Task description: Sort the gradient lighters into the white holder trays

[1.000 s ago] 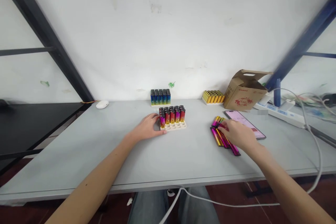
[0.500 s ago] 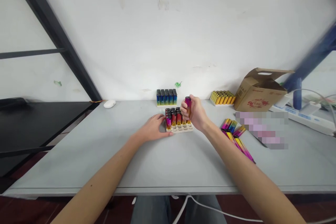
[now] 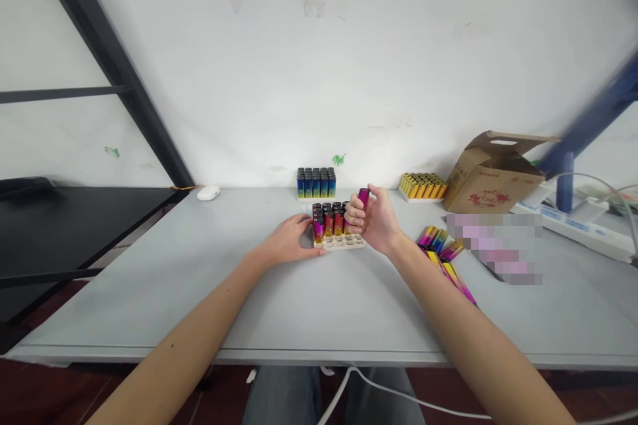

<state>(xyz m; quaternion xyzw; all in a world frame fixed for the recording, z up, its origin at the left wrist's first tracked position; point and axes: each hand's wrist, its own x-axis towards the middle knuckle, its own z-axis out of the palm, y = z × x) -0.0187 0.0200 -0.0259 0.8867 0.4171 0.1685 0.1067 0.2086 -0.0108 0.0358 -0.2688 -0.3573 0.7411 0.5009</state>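
A white tray [image 3: 343,245] with round holes holds several upright red, purple and gold cylinders [image 3: 328,223] with black tops. Its front holes show no cylinders. My left hand [image 3: 289,239] grips the tray's left end, thumb along the front edge and fingers behind. Over the tray's right end, my right hand [image 3: 371,219] is closed around a purple cylinder [image 3: 364,196], held nearly upright with its dark top showing. The fingers hide the lower part of it. Loose purple, yellow and blue cylinders [image 3: 452,272] lie to the right of my right forearm.
By the wall stand a tray of blue cylinders [image 3: 316,184] and a tray of yellow ones [image 3: 423,187]. An open cardboard box [image 3: 491,182] and a power strip [image 3: 578,226] are at the right. A white oval case [image 3: 208,193] lies at the back left.
My right hand has shifted slightly right with the purple cylinder, and its fingers now cover more of it. My left hand remains on the tray's left end. The view has shifted slightly.
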